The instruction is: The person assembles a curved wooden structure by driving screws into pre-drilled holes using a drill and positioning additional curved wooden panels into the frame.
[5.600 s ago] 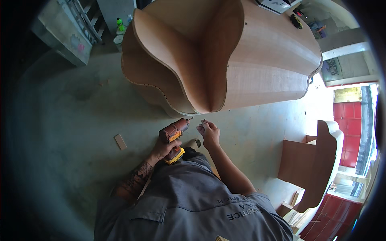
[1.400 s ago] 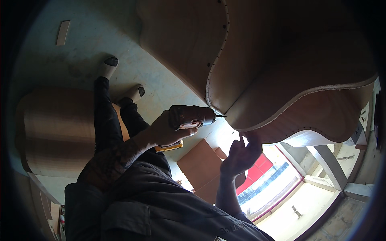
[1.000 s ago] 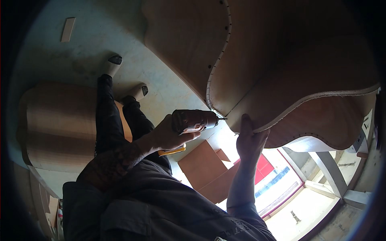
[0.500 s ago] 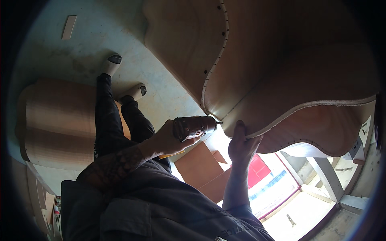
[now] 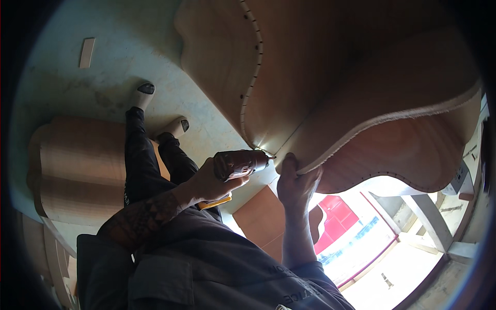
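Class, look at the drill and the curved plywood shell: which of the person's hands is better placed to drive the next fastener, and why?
Probably the left hand: it grips the drill, tip at the plywood shell seam. The right hand braces the shell's edge.

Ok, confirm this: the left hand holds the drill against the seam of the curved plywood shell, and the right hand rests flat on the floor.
Not quite. In the head view the right hand grips the lower edge of the plywood shell, not the floor. The left hand does hold the drill at the seam.

Red-brown cordless drill (image 5: 238, 164), held level, bit tip at seam of large curved plywood shell (image 5: 330, 88)
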Action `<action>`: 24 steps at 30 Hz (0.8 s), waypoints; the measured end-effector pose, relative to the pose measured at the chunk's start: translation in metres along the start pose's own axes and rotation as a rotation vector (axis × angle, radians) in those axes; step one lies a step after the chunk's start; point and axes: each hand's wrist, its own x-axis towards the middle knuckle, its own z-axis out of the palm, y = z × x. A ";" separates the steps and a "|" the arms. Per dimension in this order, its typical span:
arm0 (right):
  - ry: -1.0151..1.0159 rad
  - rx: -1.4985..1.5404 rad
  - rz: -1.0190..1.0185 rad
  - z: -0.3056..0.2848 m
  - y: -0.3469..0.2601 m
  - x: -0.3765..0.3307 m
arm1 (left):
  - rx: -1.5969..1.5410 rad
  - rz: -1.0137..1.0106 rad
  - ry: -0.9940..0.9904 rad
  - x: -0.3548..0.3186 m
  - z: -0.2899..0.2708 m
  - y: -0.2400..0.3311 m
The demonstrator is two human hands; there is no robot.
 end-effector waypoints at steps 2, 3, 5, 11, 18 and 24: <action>-0.064 0.061 0.020 -0.001 0.001 0.000 | 0.025 0.146 0.055 0.001 0.005 -0.009; -0.049 0.069 0.007 0.002 0.007 0.000 | 0.038 0.291 0.114 0.001 0.007 -0.014; -0.010 0.066 -0.026 0.003 0.002 0.003 | 0.021 0.090 0.073 -0.001 0.004 0.003; -0.038 0.114 0.009 -0.004 -0.016 0.002 | 0.038 0.060 0.066 -0.001 0.005 0.012; 0.038 0.110 -0.065 0.012 0.009 -0.010 | 0.108 -0.099 -0.018 -0.001 -0.010 0.005; 0.042 0.331 0.259 0.031 0.032 -0.120 | 0.304 0.099 -0.048 -0.037 -0.040 0.096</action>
